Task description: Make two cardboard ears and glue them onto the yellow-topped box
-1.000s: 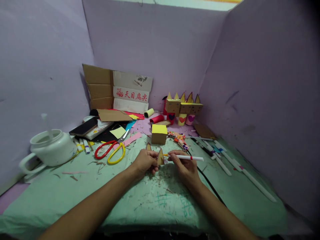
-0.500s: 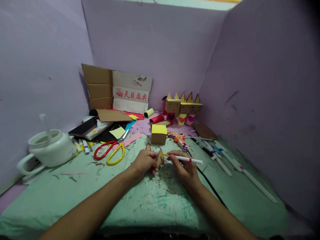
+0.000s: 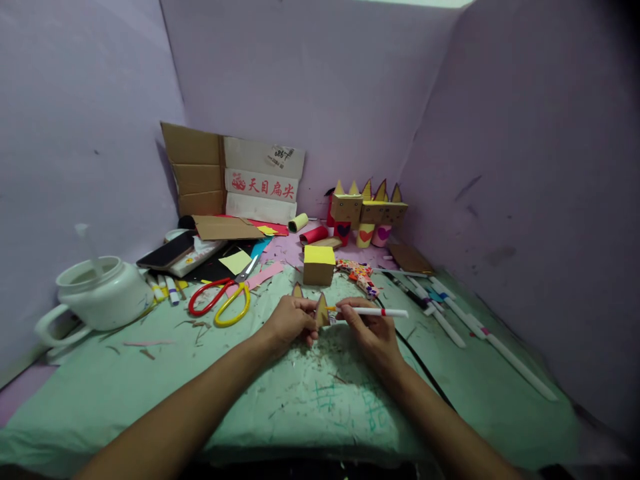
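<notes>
My left hand [image 3: 294,320] pinches a small pointed cardboard piece [image 3: 323,311] with a dark outline, held upright above the green cloth. Between the fingers of my right hand [image 3: 370,333] is a white marker [image 3: 383,312] with a red band. Its yellow-orange tip points left and meets or nearly meets the cardboard piece. A second pointed cardboard piece [image 3: 298,291] shows just behind my left fingers. Beyond both hands stands a small cardboard box [image 3: 319,272] with a yellow top.
Scissors [image 3: 225,300] lie open to the left, near a white teapot [image 3: 103,300]. Several cardboard-headed figures [image 3: 373,213] stand at the back. A glue gun [image 3: 357,275] with patterned covering lies right of the box, its black cable [image 3: 425,370] curving forward. White markers [image 3: 475,327] line the right.
The marker has swung slightly toward level and stays at the cardboard piece. My left hand keeps its hold. The whole view has shifted a little.
</notes>
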`<state>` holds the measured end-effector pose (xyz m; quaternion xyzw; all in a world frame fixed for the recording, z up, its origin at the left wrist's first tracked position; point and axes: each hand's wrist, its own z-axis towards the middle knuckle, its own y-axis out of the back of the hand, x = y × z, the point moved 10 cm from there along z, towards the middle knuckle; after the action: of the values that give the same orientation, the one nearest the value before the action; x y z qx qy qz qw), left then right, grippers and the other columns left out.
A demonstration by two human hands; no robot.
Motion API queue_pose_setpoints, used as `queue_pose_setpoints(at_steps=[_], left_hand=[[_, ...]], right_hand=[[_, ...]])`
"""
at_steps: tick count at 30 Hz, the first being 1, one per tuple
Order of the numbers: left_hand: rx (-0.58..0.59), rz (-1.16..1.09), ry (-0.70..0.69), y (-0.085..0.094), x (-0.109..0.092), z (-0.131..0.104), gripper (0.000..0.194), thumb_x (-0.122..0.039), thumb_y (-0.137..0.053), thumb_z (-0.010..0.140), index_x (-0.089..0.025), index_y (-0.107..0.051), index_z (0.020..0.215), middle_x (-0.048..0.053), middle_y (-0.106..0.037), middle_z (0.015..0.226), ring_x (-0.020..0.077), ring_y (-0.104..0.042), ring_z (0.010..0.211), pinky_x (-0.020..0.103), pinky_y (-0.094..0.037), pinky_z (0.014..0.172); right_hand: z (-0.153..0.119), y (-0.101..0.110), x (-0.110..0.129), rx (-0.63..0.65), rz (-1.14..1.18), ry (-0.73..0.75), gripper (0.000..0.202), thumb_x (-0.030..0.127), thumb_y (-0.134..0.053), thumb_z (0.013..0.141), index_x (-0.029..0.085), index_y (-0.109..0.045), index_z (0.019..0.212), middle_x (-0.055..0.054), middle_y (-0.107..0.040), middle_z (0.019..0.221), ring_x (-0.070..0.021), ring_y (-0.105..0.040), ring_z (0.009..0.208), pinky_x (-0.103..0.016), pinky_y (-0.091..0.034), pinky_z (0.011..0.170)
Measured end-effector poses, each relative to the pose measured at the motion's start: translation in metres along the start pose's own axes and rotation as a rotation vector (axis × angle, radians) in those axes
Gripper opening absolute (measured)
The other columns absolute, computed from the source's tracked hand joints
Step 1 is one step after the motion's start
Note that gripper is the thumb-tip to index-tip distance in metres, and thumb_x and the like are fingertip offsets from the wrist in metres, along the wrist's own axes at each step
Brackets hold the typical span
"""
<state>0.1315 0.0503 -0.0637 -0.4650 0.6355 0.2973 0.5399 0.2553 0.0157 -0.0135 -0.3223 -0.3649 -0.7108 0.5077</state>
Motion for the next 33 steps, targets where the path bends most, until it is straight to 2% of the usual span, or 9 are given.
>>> queue_pose_setpoints(at_steps=[3,10,12,16,20,25,27,30,33], left_hand=[[0.005,-0.005,-0.004,0.0,0.0,0.0,0.034,0.0,-0.048,0.048,-0.007,-0.068,0.075,-0.002,-0.052,0.045,0.0082,-0.047,0.036,0.018,-0.036,0.034],[-0.016,-0.005,-0.003,0.002,0.002,0.001,0.027,-0.001,-0.049,0.048,-0.007,-0.065,0.069,-0.001,-0.051,0.043,0.0084,-0.046,0.035,0.019,-0.036,0.034],[-0.012,-0.007,0.001,0.002,0.003,0.001,0.029,-0.001,-0.049,0.048,-0.007,-0.066,0.071,-0.001,-0.052,0.044,0.0087,-0.047,0.036,0.019,-0.036,0.035],[0.013,-0.014,0.008,0.0,0.002,0.0,0.033,-0.001,-0.047,0.049,-0.007,-0.068,0.075,0.001,-0.054,0.045,0.0086,-0.046,0.036,0.02,-0.038,0.037],[0.023,-0.004,-0.008,-0.002,0.0,-0.001,0.03,-0.001,-0.048,0.05,-0.007,-0.068,0.072,0.001,-0.053,0.043,0.0089,-0.047,0.037,0.021,-0.038,0.038],[-0.005,0.006,-0.021,0.0,-0.002,-0.001,0.027,-0.001,-0.048,0.049,-0.008,-0.066,0.068,0.0,-0.054,0.043,0.0083,-0.047,0.036,0.02,-0.039,0.038],[-0.011,0.006,-0.019,0.001,-0.002,0.0,0.028,0.0,-0.048,0.048,-0.008,-0.066,0.068,0.0,-0.054,0.043,0.0085,-0.047,0.036,0.021,-0.04,0.038],[-0.002,0.005,-0.016,0.0,-0.001,-0.001,0.027,-0.001,-0.048,0.048,-0.008,-0.066,0.068,0.0,-0.053,0.043,0.0095,-0.049,0.037,0.021,-0.041,0.039],[0.027,0.009,-0.025,-0.004,-0.003,-0.002,0.024,-0.002,-0.048,0.048,-0.009,-0.064,0.063,-0.001,-0.051,0.042,0.0096,-0.049,0.037,0.021,-0.042,0.038]], right_hand=[[0.001,-0.004,0.002,0.02,-0.017,0.024,0.014,0.029,-0.057,0.081,0.019,-0.066,0.082,-0.005,-0.067,0.077,-0.0178,-0.063,0.071,-0.028,-0.049,0.064],[-0.003,-0.013,-0.003,0.135,-0.002,-0.055,0.02,0.033,-0.057,0.079,0.016,-0.064,0.07,-0.002,-0.062,0.058,-0.0146,-0.056,0.053,-0.024,-0.044,0.049],[-0.003,-0.01,-0.002,0.117,0.006,-0.052,0.021,0.034,-0.057,0.08,0.016,-0.065,0.07,-0.002,-0.062,0.057,-0.0147,-0.056,0.053,-0.025,-0.044,0.049],[0.0,0.0,-0.001,-0.001,0.04,-0.032,0.018,0.032,-0.056,0.08,0.017,-0.066,0.077,-0.004,-0.065,0.069,-0.0169,-0.061,0.064,-0.027,-0.048,0.059],[0.001,-0.006,0.0,0.031,0.038,-0.029,0.014,0.029,-0.058,0.078,0.017,-0.065,0.079,-0.005,-0.066,0.073,-0.0175,-0.062,0.068,-0.027,-0.049,0.061],[-0.002,-0.016,-0.001,0.134,0.024,-0.077,0.018,0.031,-0.058,0.078,0.015,-0.064,0.07,-0.003,-0.063,0.059,-0.0151,-0.057,0.054,-0.025,-0.044,0.05],[-0.002,-0.013,-0.001,0.117,0.022,-0.068,0.019,0.031,-0.057,0.079,0.015,-0.064,0.07,-0.003,-0.062,0.059,-0.015,-0.057,0.054,-0.025,-0.044,0.05],[-0.001,-0.004,0.0,0.031,0.02,-0.029,0.017,0.03,-0.056,0.08,0.016,-0.065,0.077,-0.004,-0.065,0.068,-0.0156,-0.059,0.061,-0.025,-0.046,0.055],[0.001,-0.006,0.001,0.029,-0.021,0.013,0.016,0.029,-0.056,0.081,0.018,-0.066,0.083,-0.005,-0.066,0.076,-0.0154,-0.059,0.064,-0.026,-0.046,0.058]])
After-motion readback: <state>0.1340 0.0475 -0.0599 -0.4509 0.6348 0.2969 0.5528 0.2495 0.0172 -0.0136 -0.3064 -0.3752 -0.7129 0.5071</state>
